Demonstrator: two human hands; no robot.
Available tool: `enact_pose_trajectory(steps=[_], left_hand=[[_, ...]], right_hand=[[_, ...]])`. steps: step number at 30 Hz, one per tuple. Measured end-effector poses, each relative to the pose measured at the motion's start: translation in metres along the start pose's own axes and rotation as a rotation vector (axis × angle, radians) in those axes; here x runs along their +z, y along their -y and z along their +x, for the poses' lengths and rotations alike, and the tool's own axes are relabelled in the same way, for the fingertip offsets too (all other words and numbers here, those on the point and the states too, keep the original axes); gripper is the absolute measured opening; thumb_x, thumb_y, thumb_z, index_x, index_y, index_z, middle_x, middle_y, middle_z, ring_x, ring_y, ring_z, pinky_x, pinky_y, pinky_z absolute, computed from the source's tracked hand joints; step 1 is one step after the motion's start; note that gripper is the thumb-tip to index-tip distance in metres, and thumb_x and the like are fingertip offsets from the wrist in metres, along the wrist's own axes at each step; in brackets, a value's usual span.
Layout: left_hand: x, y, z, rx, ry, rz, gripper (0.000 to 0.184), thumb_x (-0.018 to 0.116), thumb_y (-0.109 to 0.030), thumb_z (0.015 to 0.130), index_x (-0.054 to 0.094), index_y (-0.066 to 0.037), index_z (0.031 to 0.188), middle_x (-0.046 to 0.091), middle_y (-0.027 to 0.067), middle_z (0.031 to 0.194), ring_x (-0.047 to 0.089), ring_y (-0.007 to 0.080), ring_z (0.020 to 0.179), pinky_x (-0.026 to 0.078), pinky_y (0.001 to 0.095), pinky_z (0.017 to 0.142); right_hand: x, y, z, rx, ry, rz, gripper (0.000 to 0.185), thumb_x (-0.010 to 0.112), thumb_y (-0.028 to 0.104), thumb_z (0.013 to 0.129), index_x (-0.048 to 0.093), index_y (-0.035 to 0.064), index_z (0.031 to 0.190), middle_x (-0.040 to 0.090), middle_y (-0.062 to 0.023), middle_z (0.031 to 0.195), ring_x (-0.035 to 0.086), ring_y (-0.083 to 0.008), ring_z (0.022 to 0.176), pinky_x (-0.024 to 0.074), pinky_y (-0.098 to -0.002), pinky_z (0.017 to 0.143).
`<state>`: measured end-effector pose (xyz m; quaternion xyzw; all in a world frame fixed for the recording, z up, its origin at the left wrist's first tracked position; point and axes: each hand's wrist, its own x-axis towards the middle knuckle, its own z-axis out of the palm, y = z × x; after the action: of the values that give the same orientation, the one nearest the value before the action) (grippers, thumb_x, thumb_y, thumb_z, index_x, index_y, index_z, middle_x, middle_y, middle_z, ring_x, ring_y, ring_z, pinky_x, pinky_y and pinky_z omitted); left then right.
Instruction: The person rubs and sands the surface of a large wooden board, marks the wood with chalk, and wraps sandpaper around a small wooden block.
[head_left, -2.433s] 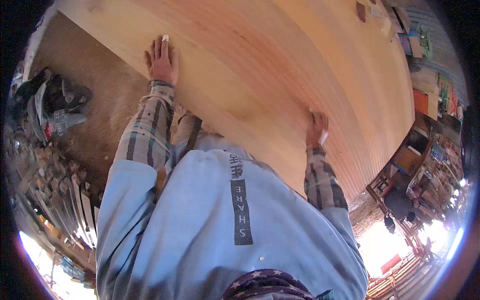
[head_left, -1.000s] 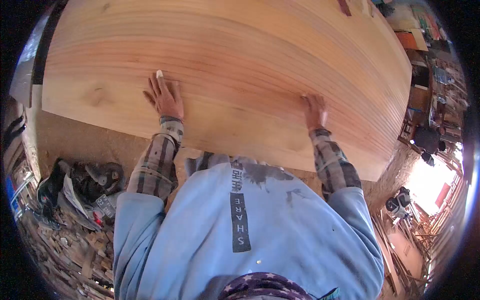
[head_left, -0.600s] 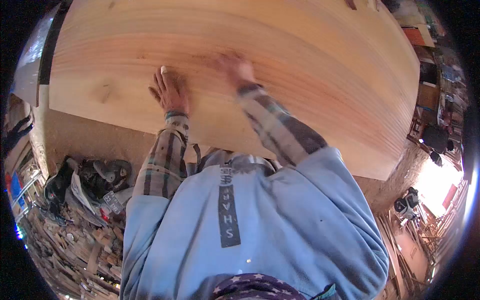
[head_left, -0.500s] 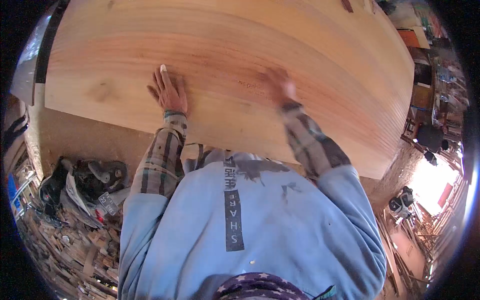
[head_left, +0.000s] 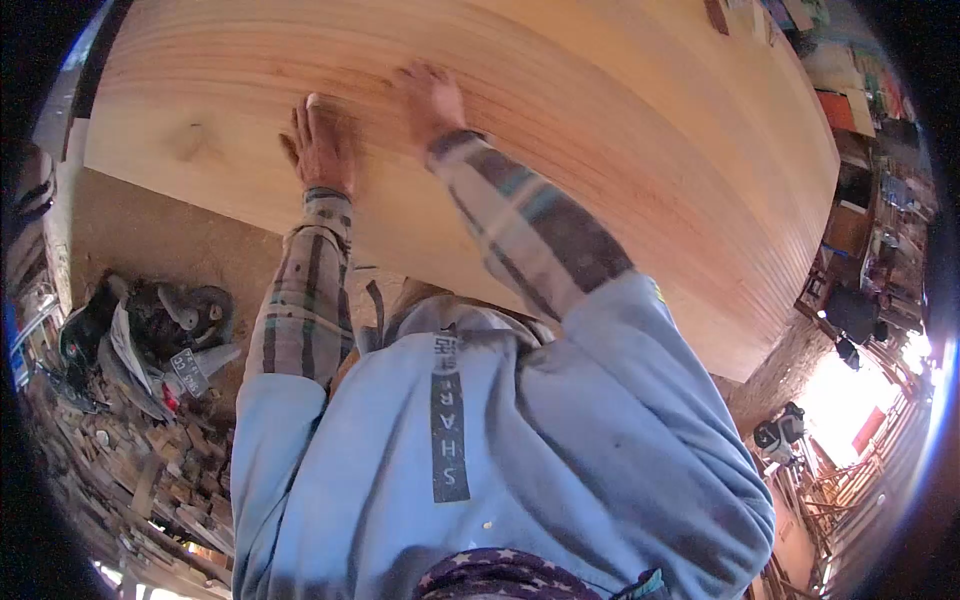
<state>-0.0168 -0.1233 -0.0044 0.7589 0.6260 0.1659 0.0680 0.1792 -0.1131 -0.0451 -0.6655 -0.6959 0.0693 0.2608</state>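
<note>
A wide pale wooden panel with reddish grain stretches in front of me. My left hand lies flat on it with the fingers spread, and one fingertip has a white covering. To the right and slightly farther forward, my right hand rests on the panel's surface, blurred by motion. Its fingers seem stretched out forward over the wood, and no tool shows in it. What lies under the right palm is hidden. A dark knot marks the panel left of my left hand.
A motorcycle stands low on the left, above a heap of wood scraps. Small brown pieces lie at the panel's far edge. Cluttered shelving is on the right, with a bright opening below.
My right hand has swept left across the panel, close to my left hand. The sawdust seen beside it earlier no longer shows there. The left hand stays flat on the wood.
</note>
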Motion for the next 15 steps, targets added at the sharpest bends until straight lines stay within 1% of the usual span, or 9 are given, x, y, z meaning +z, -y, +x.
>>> enact_pose_trajectory(steps=[1, 2, 4, 8, 10, 11, 12, 13, 15], left_hand=[[0.005, 0.007, -0.002, 0.014, -0.003, 0.006, 0.066, 0.040, -0.048, 0.099, 0.027, -0.009, 0.150, 0.028, 0.0112, 0.156, 0.020, 0.0278, 0.146, 0.006, 0.0527, 0.118], [0.016, 0.017, -0.005, 0.011, -0.012, 0.016, 0.066, 0.041, -0.048, 0.099, 0.026, -0.008, 0.151, 0.028, 0.0108, 0.156, 0.020, 0.0272, 0.146, 0.006, 0.0515, 0.119], [0.012, 0.011, -0.011, -0.004, 0.010, -0.031, 0.066, 0.044, -0.044, 0.099, 0.026, -0.006, 0.150, 0.028, 0.0122, 0.156, 0.021, 0.0289, 0.146, 0.008, 0.0501, 0.119], [0.000, -0.047, -0.063, -0.011, -0.047, -0.139, 0.065, 0.048, -0.040, 0.099, 0.028, -0.005, 0.150, 0.029, 0.0151, 0.155, 0.020, 0.0319, 0.146, 0.009, 0.0505, 0.118], [0.005, -0.084, -0.101, -0.040, -0.060, -0.169, 0.064, 0.049, -0.038, 0.098, 0.029, -0.005, 0.149, 0.030, 0.0175, 0.154, 0.021, 0.0349, 0.145, 0.010, 0.0513, 0.118], [0.007, -0.104, -0.121, -0.029, -0.055, -0.177, 0.064, 0.049, -0.038, 0.098, 0.029, -0.005, 0.149, 0.030, 0.0175, 0.154, 0.021, 0.0349, 0.145, 0.010, 0.0513, 0.118], [0.011, -0.125, -0.140, -0.061, -0.038, -0.172, 0.064, 0.049, -0.038, 0.099, 0.028, -0.005, 0.149, 0.030, 0.0167, 0.154, 0.022, 0.0338, 0.145, 0.010, 0.0513, 0.118], [0.015, -0.142, -0.151, -0.094, -0.022, -0.165, 0.064, 0.048, -0.039, 0.099, 0.028, -0.005, 0.150, 0.031, 0.0158, 0.154, 0.023, 0.0327, 0.145, 0.010, 0.0514, 0.118], [0.025, -0.155, -0.155, -0.024, 0.003, -0.101, 0.065, 0.047, -0.040, 0.099, 0.028, -0.005, 0.150, 0.030, 0.0144, 0.155, 0.023, 0.0313, 0.145, 0.010, 0.0512, 0.118]], right_hand=[[-0.044, 0.030, 0.019, 0.052, 0.089, -0.029, 0.029, 0.062, 0.018, 0.079, 0.066, 0.0179, 0.107, 0.064, -0.0046, 0.106, 0.058, -0.0290, 0.103, 0.0453, -0.0434, 0.095], [-0.058, 0.026, 0.007, 0.065, 0.073, -0.032, 0.029, 0.062, 0.018, 0.079, 0.066, 0.0179, 0.107, 0.064, -0.0046, 0.106, 0.058, -0.0290, 0.103, 0.0453, -0.0434, 0.095], [-0.090, 0.006, -0.016, -0.027, 0.184, -0.104, 0.024, 0.055, 0.024, 0.090, 0.065, 0.0170, 0.111, 0.065, -0.0077, 0.113, 0.058, -0.0323, 0.111, 0.0438, -0.0441, 0.099], [-0.167, -0.118, -0.160, 0.083, 0.145, -0.068, 0.029, 0.055, 0.023, 0.092, 0.064, 0.0221, 0.120, 0.062, -0.0044, 0.124, 0.055, -0.0305, 0.119, 0.0428, -0.0433, 0.103], [-0.228, -0.179, -0.253, 0.193, 0.075, -0.223, 0.027, 0.059, 0.019, 0.086, 0.068, 0.0178, 0.111, 0.065, -0.0075, 0.117, 0.056, -0.0291, 0.116, 0.0451, -0.0428, 0.100], [-0.259, -0.213, -0.304, 0.336, 0.036, -0.141, 0.025, 0.061, 0.015, 0.084, 0.068, 0.0141, 0.109, 0.066, -0.0094, 0.114, 0.058, -0.0308, 0.112, 0.0467, -0.0430, 0.097], [-0.295, -0.254, -0.351, 0.304, 0.069, -0.359, 0.022, 0.062, 0.015, 0.085, 0.068, 0.0109, 0.106, 0.066, -0.0109, 0.113, 0.059, -0.0322, 0.109, 0.0474, -0.0416, 0.094], [-0.325, -0.292, -0.399, 0.395, -0.028, -0.286, 0.019, 0.060, 0.017, 0.089, 0.068, 0.0105, 0.105, 0.067, -0.0111, 0.110, 0.060, -0.0329, 0.105, 0.0481, -0.0408, 0.092], [-0.407, -0.304, -0.436, 0.587, 0.029, -0.215, 0.019, 0.059, 0.021, 0.091, 0.068, 0.0101, 0.104, 0.067, -0.0111, 0.109, 0.060, -0.0332, 0.106, 0.0477, -0.0413, 0.092]])
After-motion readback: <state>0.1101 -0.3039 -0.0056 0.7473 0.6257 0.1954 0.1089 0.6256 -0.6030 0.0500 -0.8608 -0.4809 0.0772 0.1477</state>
